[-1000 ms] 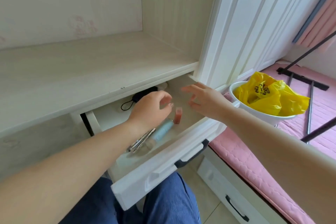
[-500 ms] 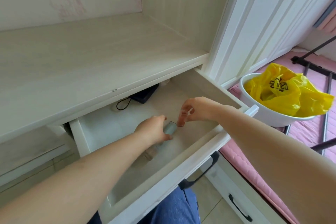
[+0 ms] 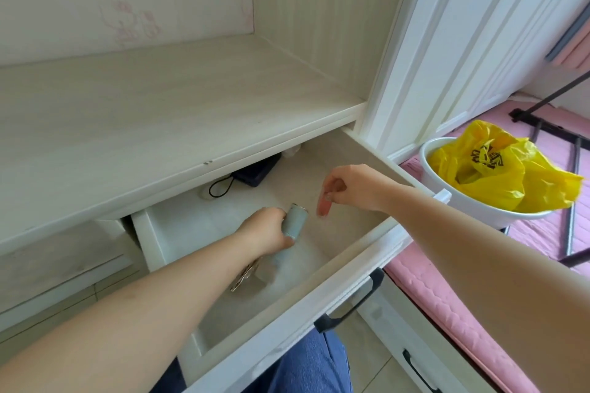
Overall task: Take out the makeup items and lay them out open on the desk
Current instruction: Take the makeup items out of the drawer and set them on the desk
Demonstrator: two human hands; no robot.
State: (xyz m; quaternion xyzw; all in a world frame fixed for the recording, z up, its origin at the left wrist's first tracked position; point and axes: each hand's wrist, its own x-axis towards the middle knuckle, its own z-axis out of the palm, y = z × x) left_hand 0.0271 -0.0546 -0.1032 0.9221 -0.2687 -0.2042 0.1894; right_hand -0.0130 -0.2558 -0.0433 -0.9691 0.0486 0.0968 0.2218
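Observation:
The white drawer (image 3: 348,268) under the desk top (image 3: 159,112) stands pulled out. Inside it, my left hand (image 3: 266,231) grips a pale blue tube (image 3: 295,221) and lifts its capped end; metal tools (image 3: 244,276) stick out below my wrist, partly hidden. My right hand (image 3: 349,188) pinches a small pink lipstick-like item (image 3: 324,206) by its top, and it hangs just above the drawer floor. The two items are a short gap apart.
A dark pouch with a black cord (image 3: 252,172) lies at the drawer's back. To the right, a white bin with a yellow bag (image 3: 498,175) stands on a pink mat (image 3: 447,306). A lower drawer with a black handle (image 3: 418,370) is shut.
My left hand has closed on the blue tube and raised it. My right hand has picked the pink item up off the drawer floor. The view tilted down and closer.

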